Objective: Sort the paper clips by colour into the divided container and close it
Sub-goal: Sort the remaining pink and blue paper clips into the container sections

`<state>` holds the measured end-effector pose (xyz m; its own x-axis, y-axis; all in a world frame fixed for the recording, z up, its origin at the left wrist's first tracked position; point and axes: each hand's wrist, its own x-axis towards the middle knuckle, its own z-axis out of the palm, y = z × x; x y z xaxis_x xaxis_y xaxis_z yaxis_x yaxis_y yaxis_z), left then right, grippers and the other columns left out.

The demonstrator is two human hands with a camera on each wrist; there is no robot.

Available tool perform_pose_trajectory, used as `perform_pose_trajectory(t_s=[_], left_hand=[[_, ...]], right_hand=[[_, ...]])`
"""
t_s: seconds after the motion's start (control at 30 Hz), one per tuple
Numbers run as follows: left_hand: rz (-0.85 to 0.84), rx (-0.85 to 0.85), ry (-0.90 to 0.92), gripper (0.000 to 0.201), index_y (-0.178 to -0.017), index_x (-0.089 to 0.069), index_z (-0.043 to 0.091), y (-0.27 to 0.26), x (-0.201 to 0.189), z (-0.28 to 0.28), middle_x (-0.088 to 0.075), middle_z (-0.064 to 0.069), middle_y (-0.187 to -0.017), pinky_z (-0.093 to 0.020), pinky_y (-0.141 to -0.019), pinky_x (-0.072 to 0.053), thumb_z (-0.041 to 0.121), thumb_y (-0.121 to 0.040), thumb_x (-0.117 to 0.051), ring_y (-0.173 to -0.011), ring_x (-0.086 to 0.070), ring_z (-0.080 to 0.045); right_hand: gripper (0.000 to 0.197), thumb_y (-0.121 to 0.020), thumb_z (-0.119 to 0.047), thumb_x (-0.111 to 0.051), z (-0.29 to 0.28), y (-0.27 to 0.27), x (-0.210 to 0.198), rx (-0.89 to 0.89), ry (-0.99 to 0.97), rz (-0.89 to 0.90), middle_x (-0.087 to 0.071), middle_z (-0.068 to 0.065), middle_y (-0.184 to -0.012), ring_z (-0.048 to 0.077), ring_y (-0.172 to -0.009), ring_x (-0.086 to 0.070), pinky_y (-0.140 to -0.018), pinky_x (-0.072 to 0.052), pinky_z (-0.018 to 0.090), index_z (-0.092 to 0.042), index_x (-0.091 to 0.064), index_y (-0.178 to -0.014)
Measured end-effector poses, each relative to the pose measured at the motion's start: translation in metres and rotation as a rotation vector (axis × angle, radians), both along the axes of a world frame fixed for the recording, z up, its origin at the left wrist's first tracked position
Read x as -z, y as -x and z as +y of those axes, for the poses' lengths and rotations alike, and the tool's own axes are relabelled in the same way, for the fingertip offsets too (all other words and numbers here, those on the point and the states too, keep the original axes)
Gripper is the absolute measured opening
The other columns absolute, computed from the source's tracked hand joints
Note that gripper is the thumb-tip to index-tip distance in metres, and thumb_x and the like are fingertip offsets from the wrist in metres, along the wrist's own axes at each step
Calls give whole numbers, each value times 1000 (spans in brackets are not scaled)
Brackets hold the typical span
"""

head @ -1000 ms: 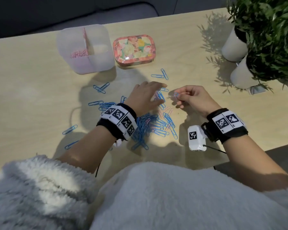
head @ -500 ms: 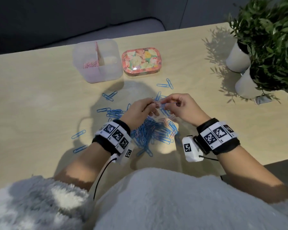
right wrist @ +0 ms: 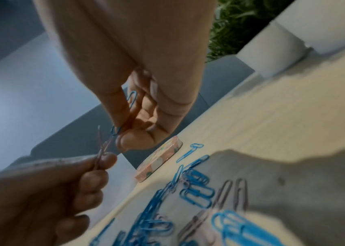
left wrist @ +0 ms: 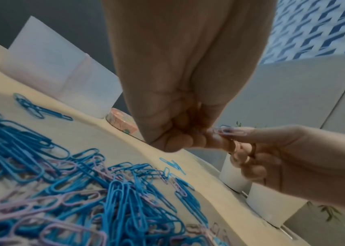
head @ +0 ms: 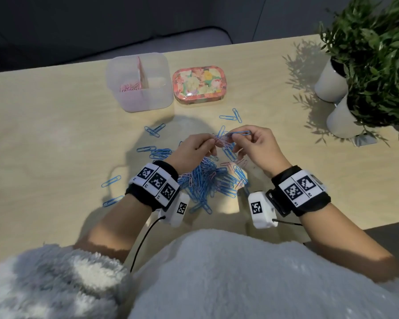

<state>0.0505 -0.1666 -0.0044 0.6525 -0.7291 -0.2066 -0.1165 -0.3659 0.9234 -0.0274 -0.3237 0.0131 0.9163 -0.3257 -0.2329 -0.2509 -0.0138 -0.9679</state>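
Clips: light, springy wire, likely to snag. Left hand [head: 195, 149] pinches pink clip [head: 219, 141]; right hand [head: 258, 146] pinches blue clip [head: 237, 134]. Best held by the loops.

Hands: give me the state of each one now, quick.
Left hand: closed, pinching pink paper clips.
Right hand: closed, pinching a blue paper clip that meets the pink ones between the hands.
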Motion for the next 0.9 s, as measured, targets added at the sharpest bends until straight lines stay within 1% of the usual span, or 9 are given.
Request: perform_pose_trajectory(t_s=[0.17,0.27,0.37,0.43,0.57,0.63,0.7,0.77,0.9], left_hand=[[-28,-19,44,21,-93,-56,18,4,-4,-2,-65,8,-76,-17,-72,-47,9,-98,-37,-67,-56,-3],[20,-67,75,22,-84,-55,22,4,-6,-3,-64,6,-73,-21,-70,-45,10,-96,-41,-66,-54,-6],[-13,-79,42,20,-72,-58,28,4,-7,-5,-63,2,-71,-32,-68,-40,23,-89,-48,-69,-51,-16],[-30,-97,26,20,-71,-59,27,4,-7,-5,-64,2,-70,-33,-70,-42,21,-88,-52,-70,-54,-15],[-73,-212,49,19,-69,-60,28,3,-15,-9,-67,6,-66,-41,-73,-51,21,-84,-52,-68,-63,-21],[-94,-271,63,16,-72,-60,24,4,-17,-14,-68,0,-67,-40,-69,-50,20,-85,-52,-69,-64,-28],[-118,-315,72,13,-77,-60,17,6,-19,-18,-68,-4,-67,-33,-62,-45,17,-88,-52,-61,-61,-21],[-100,-332,88,15,-76,-56,16,9,-22,-19,-67,-2,-66,-28,-64,-45,16,-89,-49,-61,-61,-12],[-24,-238,98,19,-75,-48,20,8,-22,-18,-56,5,-69,-32,-67,-41,17,-93,-44,-65,-50,-14]], right_hand=[[15,-86,4,-56,-1,2,-6,5,-188,13,-72,-2,-63,9,-52,-62,-49,-51,21,-8,-63,-80],[13,-82,5,-61,-2,1,-9,2,-135,30,-70,-2,-59,10,-46,-60,-45,-50,20,-6,-62,-76],[17,-82,5,-61,-2,-1,-9,-6,-20,-6,-65,-3,-51,9,-39,-55,-40,-46,20,-9,-60,-73],[20,-80,6,-62,-1,-3,-8,1,40,-35,-61,-3,-48,8,-38,-54,-40,-45,21,-11,-58,-70],[24,-80,2,-65,6,-6,-8,30,140,-63,-59,5,-61,5,-44,-58,-45,-47,24,-17,-56,-68],[26,-80,-3,-67,14,-6,-5,25,210,-70,-61,1,-64,4,-45,-57,-45,-46,22,-22,-56,-67],[27,-81,-5,-65,21,-6,-4,32,256,-81,-62,-1,-66,5,-46,-55,-45,-44,19,-26,-56,-68],[27,-83,-3,-62,21,-7,-8,23,239,-93,-62,-3,-66,6,-47,-53,-46,-42,13,-27,-59,-70],[17,-86,-5,-60,16,-6,-12,-74,272,-83,-60,-5,-67,5,-48,-53,-48,-41,9,-20,-61,-79]])
